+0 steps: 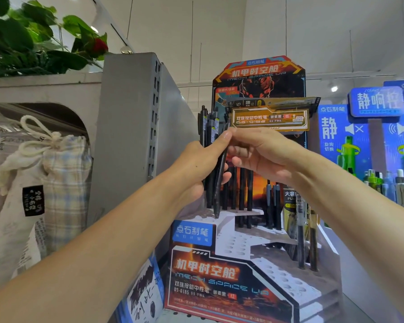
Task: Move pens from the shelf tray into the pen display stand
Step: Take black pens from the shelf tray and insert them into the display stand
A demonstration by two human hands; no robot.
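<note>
Mid-frame, my left hand [196, 169] grips a bunch of pens [210, 145]; right hand [261, 155] pinches one pen [221, 178] to feed the display stand [254, 252].

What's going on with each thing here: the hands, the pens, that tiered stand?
left hand: grips a bundle of black pens.
bundle of pens: upright in the left hand.
right hand: pinches the top of one black pen.
single pen: tilted, tip just above the stand's top tier.
display stand: back rows partly filled, front holes mostly empty.
</note>
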